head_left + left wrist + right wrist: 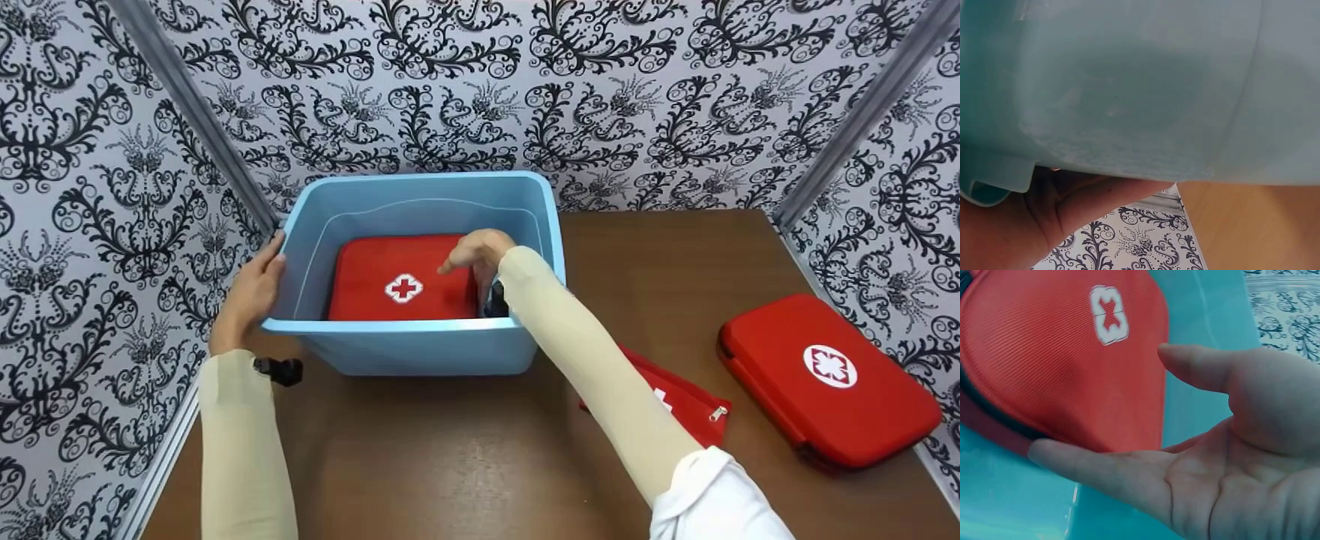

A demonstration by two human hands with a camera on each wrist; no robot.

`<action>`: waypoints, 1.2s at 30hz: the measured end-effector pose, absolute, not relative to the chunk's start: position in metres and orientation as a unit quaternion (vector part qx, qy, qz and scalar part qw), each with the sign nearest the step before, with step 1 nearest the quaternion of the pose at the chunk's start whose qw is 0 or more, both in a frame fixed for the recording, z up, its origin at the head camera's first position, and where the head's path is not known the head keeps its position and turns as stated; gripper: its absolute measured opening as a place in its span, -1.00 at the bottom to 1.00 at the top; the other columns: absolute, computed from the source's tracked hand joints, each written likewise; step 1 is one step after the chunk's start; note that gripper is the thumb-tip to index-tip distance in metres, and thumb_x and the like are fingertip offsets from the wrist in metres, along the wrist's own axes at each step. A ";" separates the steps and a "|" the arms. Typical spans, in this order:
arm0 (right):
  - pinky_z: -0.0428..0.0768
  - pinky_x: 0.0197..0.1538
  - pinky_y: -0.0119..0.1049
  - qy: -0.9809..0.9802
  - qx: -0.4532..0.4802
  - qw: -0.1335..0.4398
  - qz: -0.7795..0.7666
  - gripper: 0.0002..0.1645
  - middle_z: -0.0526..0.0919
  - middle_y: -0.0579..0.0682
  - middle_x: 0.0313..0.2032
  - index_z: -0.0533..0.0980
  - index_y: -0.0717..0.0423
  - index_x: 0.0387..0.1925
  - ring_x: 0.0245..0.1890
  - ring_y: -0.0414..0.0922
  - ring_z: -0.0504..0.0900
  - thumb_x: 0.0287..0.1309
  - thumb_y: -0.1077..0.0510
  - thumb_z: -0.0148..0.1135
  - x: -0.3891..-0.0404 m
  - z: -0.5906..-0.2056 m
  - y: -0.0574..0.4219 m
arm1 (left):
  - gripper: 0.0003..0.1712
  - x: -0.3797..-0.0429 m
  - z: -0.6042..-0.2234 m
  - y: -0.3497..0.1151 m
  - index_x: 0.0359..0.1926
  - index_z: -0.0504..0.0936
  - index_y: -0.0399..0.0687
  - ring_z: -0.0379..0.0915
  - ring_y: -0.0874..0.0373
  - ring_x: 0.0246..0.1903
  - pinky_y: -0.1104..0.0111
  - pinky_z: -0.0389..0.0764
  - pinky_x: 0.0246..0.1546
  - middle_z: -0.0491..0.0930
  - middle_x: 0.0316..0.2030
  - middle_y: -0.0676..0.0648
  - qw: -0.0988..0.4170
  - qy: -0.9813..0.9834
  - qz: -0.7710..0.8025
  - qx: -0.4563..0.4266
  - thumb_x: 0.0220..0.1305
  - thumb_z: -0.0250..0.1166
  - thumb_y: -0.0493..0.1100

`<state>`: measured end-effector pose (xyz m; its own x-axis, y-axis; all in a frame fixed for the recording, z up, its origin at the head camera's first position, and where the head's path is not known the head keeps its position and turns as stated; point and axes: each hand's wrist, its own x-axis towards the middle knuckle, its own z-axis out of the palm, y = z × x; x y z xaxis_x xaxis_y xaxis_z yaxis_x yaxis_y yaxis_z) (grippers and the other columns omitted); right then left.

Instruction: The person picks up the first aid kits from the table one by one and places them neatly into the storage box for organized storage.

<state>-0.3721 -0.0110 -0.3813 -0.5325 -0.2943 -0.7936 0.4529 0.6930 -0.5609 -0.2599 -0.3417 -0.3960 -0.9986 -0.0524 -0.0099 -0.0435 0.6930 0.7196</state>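
A light blue plastic bin point(420, 349) stands on the table with a red first-aid case point(367, 285) inside it, its white-edged cross facing up. My left hand point(251, 292) rests against the bin's left side, fingers along the outside of the rim. In the left wrist view, part of that hand point(1089, 205) shows beside the bin's outer wall point(1129, 101). My right hand point(484, 251) reaches into the bin at the case's right end. In the right wrist view, its thumb and fingers are spread apart, fingertips point(1044, 450) right at the case's zipped edge.
At the right of the wooden table point(450, 465) lies another red first-aid case point(795, 375) with a round white emblem. A small red zipped pouch point(694, 409) lies partly hidden beneath my right forearm. Patterned wall panels point(600, 97) enclose the back and sides.
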 end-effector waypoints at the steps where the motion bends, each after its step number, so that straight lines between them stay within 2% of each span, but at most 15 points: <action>1: 0.45 0.38 0.19 0.785 0.051 0.480 -0.388 0.02 -0.08 0.15 0.60 -0.27 0.00 0.61 0.50 0.24 0.22 0.43 0.04 0.14 -0.373 -0.379 -0.010 | -0.36 -0.259 -0.396 -0.341 0.60 -0.13 0.20 -0.17 -0.41 0.53 -0.26 -0.09 0.54 -0.17 0.58 -0.26 0.007 -0.921 -0.389 0.025 0.62 -0.30 0.12; 5: 0.51 0.34 0.12 0.803 0.027 0.467 -0.368 0.00 0.11 0.30 0.53 -0.25 0.05 0.61 0.41 0.27 0.37 0.44 -0.03 0.12 -0.375 -0.373 -0.007 | -0.38 -0.257 -0.398 -0.341 0.60 -0.15 0.23 -0.19 -0.42 0.53 -0.26 -0.10 0.53 -0.18 0.59 -0.25 0.003 -0.921 -0.390 0.022 0.63 -0.32 0.09; 10: 0.60 0.29 0.05 0.823 0.005 0.446 -0.351 -0.09 0.33 0.44 0.39 -0.06 0.16 0.57 0.36 0.27 0.44 0.44 -0.08 0.10 -0.377 -0.359 0.001 | -0.39 -0.259 -0.396 -0.340 0.59 -0.18 0.30 -0.22 -0.41 0.53 -0.29 -0.11 0.52 -0.25 0.60 -0.19 -0.005 -0.921 -0.390 0.025 0.63 -0.35 0.10; 14: 0.54 0.36 0.04 0.831 -0.007 0.425 -0.359 -0.15 0.40 0.35 0.38 0.06 0.13 0.54 0.33 0.24 0.50 0.43 -0.11 0.12 -0.381 -0.343 0.010 | -0.40 -0.261 -0.394 -0.338 0.58 -0.23 0.43 -0.15 -0.44 0.52 -0.33 -0.02 0.49 -0.31 0.61 -0.14 -0.020 -0.916 -0.400 0.037 0.62 -0.39 0.13; 18: 0.59 0.31 0.03 0.837 -0.029 0.388 -0.385 -0.23 0.46 0.27 0.35 0.17 0.12 0.48 0.30 0.20 0.54 0.41 -0.09 0.17 -0.384 -0.331 0.022 | -0.40 -0.262 -0.396 -0.338 0.56 -0.26 0.51 -0.01 -0.50 0.46 -0.36 0.14 0.41 -0.32 0.60 -0.16 -0.028 -0.912 -0.407 0.044 0.61 -0.41 0.16; 23: 0.72 0.13 -0.09 0.836 -0.065 0.329 -0.435 -0.43 0.58 0.21 0.25 0.38 0.18 0.33 0.21 0.09 0.62 0.43 -0.01 0.16 -0.384 -0.320 0.037 | -0.41 -0.261 -0.397 -0.340 0.56 -0.26 0.52 -0.12 -0.48 0.50 -0.36 0.04 0.45 -0.33 0.60 -0.17 -0.036 -0.911 -0.406 0.052 0.61 -0.41 0.17; 28: 0.76 0.03 -0.19 0.840 -0.080 0.252 -0.473 -0.58 0.65 0.17 0.16 0.51 0.17 0.20 0.08 0.01 0.69 0.43 0.05 0.14 -0.377 -0.309 0.056 | -0.41 -0.261 -0.397 -0.341 0.57 -0.24 0.48 -0.21 -0.44 0.53 -0.33 -0.05 0.49 -0.31 0.60 -0.16 -0.031 -0.911 -0.408 0.057 0.62 -0.39 0.14; 36: 0.75 0.03 -0.29 0.825 -0.049 0.144 -0.544 -0.62 0.61 0.19 0.13 0.54 0.24 0.13 0.08 -0.03 0.63 0.36 0.16 0.18 -0.362 -0.313 0.092 | -0.41 -0.264 -0.398 -0.341 0.56 -0.21 0.49 -0.26 -0.34 0.56 -0.26 -0.10 0.54 -0.30 0.61 -0.09 -0.027 -0.896 -0.439 0.060 0.61 -0.35 0.15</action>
<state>-0.3616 0.0916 -0.3131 -0.9536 -0.2385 -0.1838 0.0752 0.4023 -0.9124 -0.2639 -0.3411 -0.3975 -0.9913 -0.0839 -0.1018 -0.1319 0.6067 0.7839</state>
